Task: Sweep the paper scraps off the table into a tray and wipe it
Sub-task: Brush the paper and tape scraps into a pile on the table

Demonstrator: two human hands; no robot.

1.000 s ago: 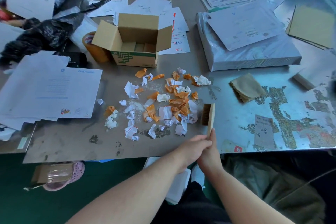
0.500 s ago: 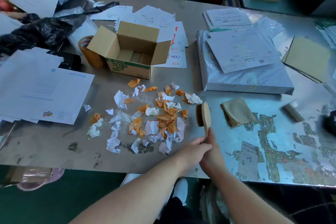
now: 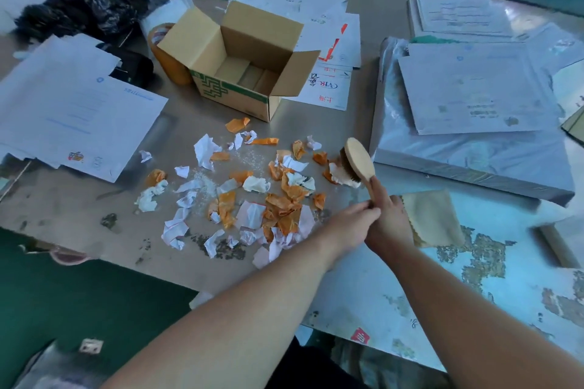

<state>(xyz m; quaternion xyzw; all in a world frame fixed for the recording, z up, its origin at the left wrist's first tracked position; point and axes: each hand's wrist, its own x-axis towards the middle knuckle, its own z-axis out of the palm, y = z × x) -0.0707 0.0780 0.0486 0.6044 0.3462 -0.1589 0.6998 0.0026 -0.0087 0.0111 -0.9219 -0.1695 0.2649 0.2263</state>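
Your right hand (image 3: 390, 221) is curled around the handle of the oval wooden brush with dark bristles (image 3: 358, 161), holding it tilted with the bristles turned towards the scraps. Your left hand (image 3: 354, 224) lies right against it, its bent fingers meeting the same handle; whether they actually grip it cannot be told. The brush head sits nearer you than the open brown cardboard box with green print (image 3: 246, 63) and to its right, touching a white scrap at the right edge of the litter. The crumpled white and orange paper scraps (image 3: 252, 196) are spread over the grey metal table (image 3: 79, 205) directly in front of that box, on your side of it, with fine white crumbs among them. The folded beige cloth (image 3: 433, 218) lies further right of the box than the brush, just beside your right hand. An orange tape roll (image 3: 164, 54) touches the box's left side.
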